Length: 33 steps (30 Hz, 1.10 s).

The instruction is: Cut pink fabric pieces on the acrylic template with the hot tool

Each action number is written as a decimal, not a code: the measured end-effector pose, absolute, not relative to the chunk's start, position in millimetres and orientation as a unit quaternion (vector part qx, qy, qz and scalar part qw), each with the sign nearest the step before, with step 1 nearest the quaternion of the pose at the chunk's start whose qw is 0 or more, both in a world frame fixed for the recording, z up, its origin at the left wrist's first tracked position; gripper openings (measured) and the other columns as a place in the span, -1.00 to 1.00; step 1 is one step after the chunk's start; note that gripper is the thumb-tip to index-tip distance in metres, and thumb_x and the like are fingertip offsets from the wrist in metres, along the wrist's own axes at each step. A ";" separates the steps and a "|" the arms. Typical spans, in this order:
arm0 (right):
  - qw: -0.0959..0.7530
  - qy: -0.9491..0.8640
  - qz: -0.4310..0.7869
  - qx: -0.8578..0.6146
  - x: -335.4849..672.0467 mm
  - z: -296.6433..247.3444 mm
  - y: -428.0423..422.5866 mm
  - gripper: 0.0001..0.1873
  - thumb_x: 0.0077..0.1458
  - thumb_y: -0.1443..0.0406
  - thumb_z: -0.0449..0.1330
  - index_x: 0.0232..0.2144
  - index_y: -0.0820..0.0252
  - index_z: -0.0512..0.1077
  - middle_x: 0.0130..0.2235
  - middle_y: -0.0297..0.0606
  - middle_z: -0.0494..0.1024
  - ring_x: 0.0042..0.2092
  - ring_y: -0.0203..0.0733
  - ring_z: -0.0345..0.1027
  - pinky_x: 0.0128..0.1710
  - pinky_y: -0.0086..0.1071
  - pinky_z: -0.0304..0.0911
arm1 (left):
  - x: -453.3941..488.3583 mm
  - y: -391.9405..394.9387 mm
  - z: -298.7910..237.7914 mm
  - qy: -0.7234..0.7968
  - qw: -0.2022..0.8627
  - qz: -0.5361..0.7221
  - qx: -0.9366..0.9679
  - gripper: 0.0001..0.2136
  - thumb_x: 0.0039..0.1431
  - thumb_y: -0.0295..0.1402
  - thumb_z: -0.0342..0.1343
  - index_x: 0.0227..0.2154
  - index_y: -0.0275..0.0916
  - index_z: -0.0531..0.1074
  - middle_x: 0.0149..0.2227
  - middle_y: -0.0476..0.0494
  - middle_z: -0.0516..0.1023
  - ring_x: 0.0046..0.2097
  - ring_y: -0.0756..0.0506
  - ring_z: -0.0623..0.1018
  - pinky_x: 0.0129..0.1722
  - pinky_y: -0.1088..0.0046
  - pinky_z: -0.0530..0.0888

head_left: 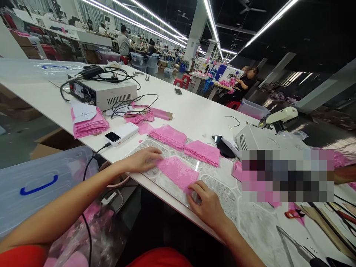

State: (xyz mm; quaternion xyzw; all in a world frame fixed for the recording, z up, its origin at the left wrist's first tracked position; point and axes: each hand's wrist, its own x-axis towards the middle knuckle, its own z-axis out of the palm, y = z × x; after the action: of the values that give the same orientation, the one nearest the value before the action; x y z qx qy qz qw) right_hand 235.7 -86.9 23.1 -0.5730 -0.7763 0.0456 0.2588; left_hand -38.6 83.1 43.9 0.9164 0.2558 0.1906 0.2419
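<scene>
A flat piece of pink lace fabric (178, 172) lies on a grey stone-patterned board in front of me. My left hand (143, 159) is at its left end, thumb and fingers closed at the corner, the fingertips slightly blurred. At the near right corner, my right hand (207, 202) pinches the fabric between curled fingers and thumb. Just beyond it, two neat stacks of the same pink lace, a left stack (168, 136) and a right stack (202, 152), rest side by side on the board.
Left on the white table stand a grey control box (105, 92) with cables, a pink fabric stack (90, 122) under paper and a white power bank (122, 134). To the right are another machine (261, 139), orange-handled snips (294, 214) and a pointed tool (297, 244). A co-worker sits beyond.
</scene>
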 end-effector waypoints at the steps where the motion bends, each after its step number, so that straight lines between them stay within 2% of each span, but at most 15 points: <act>1: 0.256 -0.778 0.050 -0.572 235.7 22.7 -86.4 -0.87 0.14 0.34 0.13 -0.25 0.14 0.45 -0.26 -0.23 0.53 -0.29 -0.26 0.44 -0.32 -0.43 0.34 | -41.8 83.6 43.1 0.245 0.243 0.178 0.922 -0.75 0.21 -0.32 0.08 -0.07 -0.14 0.52 0.10 -0.19 0.43 0.09 -0.16 0.43 0.13 0.35 0.33; 4: 0.261 -0.776 0.069 -0.570 237.0 21.2 -83.9 -0.83 0.18 0.36 0.06 -0.32 0.12 0.47 -0.30 -0.24 0.54 -0.32 -0.27 0.44 -0.32 -0.43 0.33 | -47.0 86.9 38.0 0.230 0.250 0.170 0.925 -0.75 0.26 -0.19 0.07 -0.14 -0.13 0.57 0.04 -0.20 0.47 0.05 -0.16 0.45 0.10 0.35 0.35; 9: 0.290 -0.727 0.139 -0.607 248.0 35.5 -65.7 -0.82 0.14 0.34 0.06 -0.42 0.15 0.45 -0.38 -0.27 0.50 -0.39 -0.30 0.34 -0.39 -0.42 0.24 | -37.3 92.9 40.4 0.244 0.276 0.183 0.912 -0.75 0.25 -0.23 0.02 -0.32 -0.17 0.58 -0.15 -0.17 0.54 -0.12 -0.10 0.51 -0.06 0.44 0.40; 13: 0.341 -0.652 0.216 -0.642 268.2 60.6 -14.8 -0.84 0.03 0.26 0.11 -0.49 0.18 0.45 -0.52 -0.35 0.43 -0.47 -0.31 0.24 -0.44 -0.41 0.14 | -15.7 126.6 59.5 0.287 0.276 0.180 0.900 -0.78 0.20 -0.29 -0.01 -0.42 -0.23 0.50 -0.47 -0.05 0.54 -0.41 -0.03 0.51 -0.37 0.52 0.40; 15: 0.360 -0.633 0.238 -0.643 278.9 75.0 22.9 -0.82 -0.04 0.23 0.13 -0.56 0.20 0.42 -0.57 -0.37 0.39 -0.50 -0.32 0.20 -0.46 -0.41 0.11 | -2.3 157.8 74.3 0.320 0.269 0.189 0.889 -0.78 0.18 -0.28 0.00 -0.46 -0.24 0.47 -0.57 -0.01 0.50 -0.50 -0.02 0.48 -0.47 0.54 0.36; 18: 0.397 -0.622 0.201 -0.644 287.7 97.8 80.6 -0.80 -0.03 0.21 0.10 -0.53 0.21 0.43 -0.54 -0.34 0.41 -0.47 -0.31 0.19 -0.42 -0.38 0.12 | 13.4 207.9 99.9 0.362 0.234 0.222 0.875 -0.79 0.17 -0.26 0.05 -0.47 -0.26 0.46 -0.52 -0.02 0.51 -0.48 -0.01 0.48 -0.45 0.53 0.36; 22: 0.437 -0.629 0.148 -0.627 277.7 112.1 129.7 -0.79 0.00 0.22 0.08 -0.43 0.19 0.46 -0.36 -0.27 0.50 -0.37 -0.30 0.24 -0.27 -0.36 0.19 | 12.2 246.6 118.2 0.393 0.171 0.271 0.862 -0.74 0.27 -0.19 0.08 -0.36 -0.31 0.44 -0.34 -0.07 0.51 -0.32 -0.03 0.49 -0.25 0.38 0.44; 24: 0.436 -0.642 0.146 -0.613 267.0 104.8 137.0 -0.82 -0.01 0.25 0.10 -0.43 0.18 0.48 -0.31 -0.26 0.51 -0.34 -0.31 0.26 -0.22 -0.36 0.21 | 2.0 249.1 113.1 0.385 0.153 0.266 0.870 -0.73 0.24 -0.16 0.11 -0.39 -0.30 0.45 -0.33 -0.08 0.51 -0.28 -0.05 0.49 -0.18 0.34 0.44; 27: 0.417 -0.659 0.173 -0.602 259.1 82.9 130.9 -0.88 -0.11 0.31 0.17 -0.46 0.15 0.52 -0.37 -0.33 0.51 -0.39 -0.34 0.26 -0.23 -0.37 0.22 | -16.1 239.6 94.5 0.364 0.148 0.237 0.888 -0.74 0.10 -0.15 0.14 -0.52 -0.24 0.48 -0.38 -0.10 0.55 -0.29 -0.08 0.50 -0.18 0.40 0.43; 30: 0.420 -0.636 0.189 -0.619 273.5 64.3 111.6 -0.82 -0.11 0.29 0.16 -0.40 0.16 0.53 -0.40 -0.33 0.51 -0.40 -0.32 0.26 -0.25 -0.35 0.21 | -19.2 224.0 79.0 0.350 0.138 0.232 0.897 -0.76 0.10 -0.16 0.09 -0.41 -0.22 0.55 -0.21 -0.18 0.56 -0.16 -0.16 0.51 -0.09 0.32 0.43; 33: 0.425 -0.599 0.211 -0.645 302.7 55.0 86.9 -0.80 -0.10 0.22 0.12 -0.46 0.20 0.50 -0.46 -0.31 0.50 -0.40 -0.28 0.27 -0.32 -0.36 0.18 | 8.0 208.1 72.3 0.312 0.138 0.217 0.915 -0.77 0.20 -0.25 0.04 -0.29 -0.22 0.56 -0.09 -0.21 0.52 -0.07 -0.17 0.49 0.02 0.27 0.40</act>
State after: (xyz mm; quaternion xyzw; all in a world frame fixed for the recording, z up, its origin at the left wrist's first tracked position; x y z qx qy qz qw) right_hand 302.7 86.9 55.0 -0.6453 -0.5987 0.2113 0.4248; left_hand 8.0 208.1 72.3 0.9147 0.3115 0.2172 0.1382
